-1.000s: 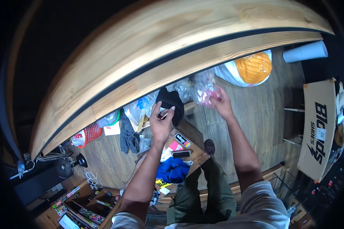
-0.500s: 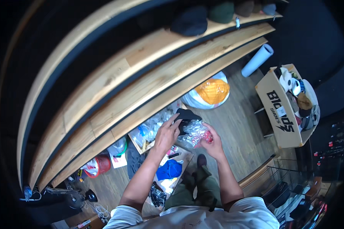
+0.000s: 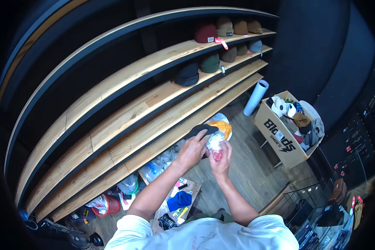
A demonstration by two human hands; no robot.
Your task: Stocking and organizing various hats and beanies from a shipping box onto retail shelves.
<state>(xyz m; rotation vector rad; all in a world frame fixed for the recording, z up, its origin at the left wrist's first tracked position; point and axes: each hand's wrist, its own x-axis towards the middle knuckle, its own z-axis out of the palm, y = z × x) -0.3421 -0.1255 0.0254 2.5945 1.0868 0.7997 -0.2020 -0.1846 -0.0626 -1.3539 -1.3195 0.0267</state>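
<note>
In front of me, my left hand [image 3: 191, 152] grips a black knit hat [image 3: 202, 130], with its index finger stretched along the fabric. Beside it, my right hand [image 3: 221, 161] is closed round a crumpled clear plastic bag [image 3: 215, 142]. Something red [image 3: 217, 156] shows at the bag's lower end between the fingers; I cannot make out what it is. The plastic touches or nearly touches the hat's right side. The underside of the hat is partly hidden by my left hand.
Long wooden shelves [image 3: 129, 143] curve along the left, with knit hats such as a dark red one [image 3: 205, 33] on the upper ones. A cardboard box [image 3: 275, 135] full of hats stands right. Below lie a blue cloth item [image 3: 179, 201], a red basket [image 3: 112, 205] and an orange bundle [image 3: 225, 127].
The view has tilted up, bringing the upper shelves and more hats into sight. Both hands, still close together, keep hold of the black hat and the plastic bag.
</note>
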